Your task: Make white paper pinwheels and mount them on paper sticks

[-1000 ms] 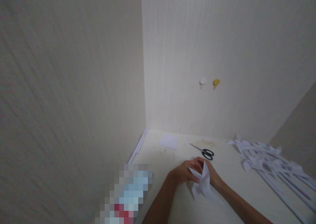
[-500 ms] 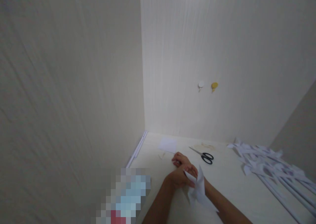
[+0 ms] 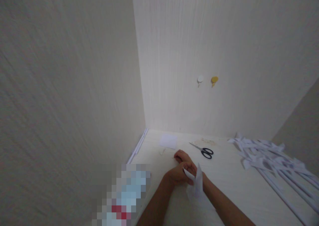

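My left hand (image 3: 179,173) is closed on a white paper pinwheel (image 3: 198,188), whose folded points stick up and out over my right forearm. Just beyond it, my right hand (image 3: 183,157) rests low over the table with its fingers curled in. A tiny pale tip shows by those fingertips; what they hold is too small to make out. Black-handled scissors (image 3: 205,152) lie to the right of my right hand, blades pointing left. A square of white paper (image 3: 168,141) is behind that hand, with a small pale scrap (image 3: 162,151) in front of the square.
Several white paper pinwheels on rolled paper sticks (image 3: 270,161) are piled at the right. Thin white rolls (image 3: 137,148) lie along the left wall. Tan bits (image 3: 206,141) lie behind the scissors. A blurred-out item (image 3: 132,189) is at lower left. Two hooks (image 3: 214,80) are on the wall.
The view has shifted a little, so everything sits slightly higher and to the left. The pinwheel has turned somewhat in my left hand. Both hands stay close together.
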Action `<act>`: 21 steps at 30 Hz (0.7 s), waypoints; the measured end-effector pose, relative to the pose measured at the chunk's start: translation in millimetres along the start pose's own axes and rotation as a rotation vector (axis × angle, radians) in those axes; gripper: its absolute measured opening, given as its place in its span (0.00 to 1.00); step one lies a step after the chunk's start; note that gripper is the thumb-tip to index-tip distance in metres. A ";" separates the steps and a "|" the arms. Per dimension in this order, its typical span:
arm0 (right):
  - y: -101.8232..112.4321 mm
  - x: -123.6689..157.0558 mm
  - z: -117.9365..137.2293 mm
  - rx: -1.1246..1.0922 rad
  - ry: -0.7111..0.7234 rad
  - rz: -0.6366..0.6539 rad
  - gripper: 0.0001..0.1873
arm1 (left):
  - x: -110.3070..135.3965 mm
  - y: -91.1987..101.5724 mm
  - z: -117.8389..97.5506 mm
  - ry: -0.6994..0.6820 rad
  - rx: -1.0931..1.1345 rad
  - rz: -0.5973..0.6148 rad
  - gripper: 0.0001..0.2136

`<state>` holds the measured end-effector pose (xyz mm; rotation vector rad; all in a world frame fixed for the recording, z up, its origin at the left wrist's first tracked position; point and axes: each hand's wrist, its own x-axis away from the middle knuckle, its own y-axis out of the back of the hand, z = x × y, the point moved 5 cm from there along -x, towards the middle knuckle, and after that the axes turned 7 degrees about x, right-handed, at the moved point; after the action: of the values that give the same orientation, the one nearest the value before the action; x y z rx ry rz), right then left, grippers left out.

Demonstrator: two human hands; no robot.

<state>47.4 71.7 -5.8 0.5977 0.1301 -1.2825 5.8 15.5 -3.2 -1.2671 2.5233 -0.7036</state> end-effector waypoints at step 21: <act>102.6 79.9 -19.8 -0.157 -0.379 -0.496 0.16 | -16.4 33.4 -8.3 -0.303 0.326 -0.442 0.18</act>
<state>170.8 28.7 -20.1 0.1790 0.0638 -1.8243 -10.8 48.3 -13.4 -1.6718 1.8177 -0.8885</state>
